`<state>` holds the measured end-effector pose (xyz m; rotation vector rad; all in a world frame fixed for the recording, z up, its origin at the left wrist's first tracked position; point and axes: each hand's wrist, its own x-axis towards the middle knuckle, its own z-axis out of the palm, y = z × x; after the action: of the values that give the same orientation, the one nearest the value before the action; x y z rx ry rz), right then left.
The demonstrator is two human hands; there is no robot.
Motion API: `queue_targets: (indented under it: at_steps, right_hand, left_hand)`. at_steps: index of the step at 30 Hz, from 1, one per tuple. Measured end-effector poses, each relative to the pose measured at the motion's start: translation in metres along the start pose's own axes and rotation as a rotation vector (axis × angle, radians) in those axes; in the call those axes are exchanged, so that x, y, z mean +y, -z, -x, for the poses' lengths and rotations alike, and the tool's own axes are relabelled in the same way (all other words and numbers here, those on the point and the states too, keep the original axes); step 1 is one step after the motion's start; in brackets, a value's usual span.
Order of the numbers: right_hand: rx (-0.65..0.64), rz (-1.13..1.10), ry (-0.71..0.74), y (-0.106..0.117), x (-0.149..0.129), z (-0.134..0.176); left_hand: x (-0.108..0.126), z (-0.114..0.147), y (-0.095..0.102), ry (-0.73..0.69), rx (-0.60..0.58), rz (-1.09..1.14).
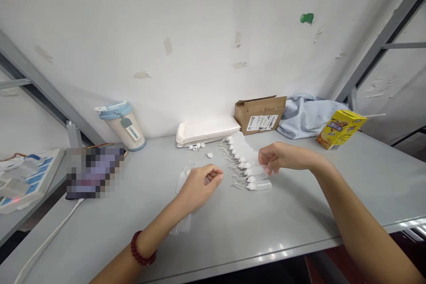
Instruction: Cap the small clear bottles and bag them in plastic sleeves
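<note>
Small translucent plastic squeeze bottles (259, 185) with white caps lie side by side in a slanting row, their thin strap-like cap ends pointing left. My right hand (278, 157) is at the right-hand side of this row, its fingers curled on the base end of a bottle. My left hand (199, 184) hovers left of the row, thumb and fingertips drawn together; whatever is between them is too small to make out. Under my left hand and forearm lie more bottles (185, 223), partly hidden. A loose white cap (209, 155) sits between the two groups.
Several white caps (196, 146) lie before a stack of white trays (209, 129). Along the wall stand a tumbler (124, 126), a cardboard box (261, 115), a blue cloth (301, 117) and a yellow drink carton (341, 128). A blurred phone (95, 173) with a cable is at left.
</note>
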<state>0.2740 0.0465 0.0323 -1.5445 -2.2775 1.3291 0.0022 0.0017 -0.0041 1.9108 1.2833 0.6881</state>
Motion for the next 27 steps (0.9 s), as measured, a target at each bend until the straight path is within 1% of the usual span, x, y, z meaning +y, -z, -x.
queue_targets:
  at_steps: [4, 6, 9, 12, 15, 16, 18, 20, 22, 23, 24, 25, 27]
  right_hand:
    - [0.035, 0.036, -0.021, 0.002, 0.002, 0.0]
    - [0.045, 0.045, -0.015, 0.003, 0.003, 0.0]
    - [0.067, 0.059, -0.013, 0.003, 0.005, 0.0]
    - [0.119, 0.095, -0.012, 0.004, 0.003, 0.003]
    - [0.159, 0.122, 0.034, 0.003, -0.004, 0.008]
    - [0.14, 0.116, 0.061, 0.001, -0.007, 0.01]
    - [0.034, 0.071, 0.112, -0.003, -0.015, 0.014]
    - [-0.128, 0.001, 0.131, -0.01, -0.022, 0.016]
    - [-0.304, -0.052, 0.118, -0.017, -0.026, 0.015]
    - [-0.366, -0.06, 0.105, -0.021, -0.027, 0.014]
    - [-0.402, -0.058, 0.091, -0.023, -0.027, 0.012]
    - [-0.412, -0.05, 0.077, -0.025, -0.026, 0.01]
    - [-0.395, -0.034, 0.057, -0.027, -0.024, 0.006]
  left_hand:
    - [-0.004, -0.008, 0.01, -0.046, 0.04, -0.104]
    - [-0.011, -0.018, 0.016, -0.082, 0.06, -0.216]
    - [-0.024, -0.037, 0.023, -0.143, 0.071, -0.444]
    - [-0.035, -0.055, 0.027, -0.199, 0.049, -0.605]
    - [-0.04, -0.066, 0.027, -0.213, -0.004, -0.658]
    - [-0.04, -0.068, 0.026, -0.213, -0.022, -0.659]
    - [-0.04, -0.071, 0.025, -0.211, -0.044, -0.654]
    - [-0.039, -0.072, 0.024, -0.21, -0.051, -0.648]
    - [-0.038, -0.072, 0.024, -0.211, -0.047, -0.634]
    - [-0.037, -0.07, 0.024, -0.211, -0.037, -0.62]
    - [-0.036, -0.067, 0.025, -0.211, -0.02, -0.601]
    - [-0.034, -0.063, 0.026, -0.211, 0.003, -0.577]
    - [-0.03, -0.053, 0.03, -0.209, 0.056, -0.521]
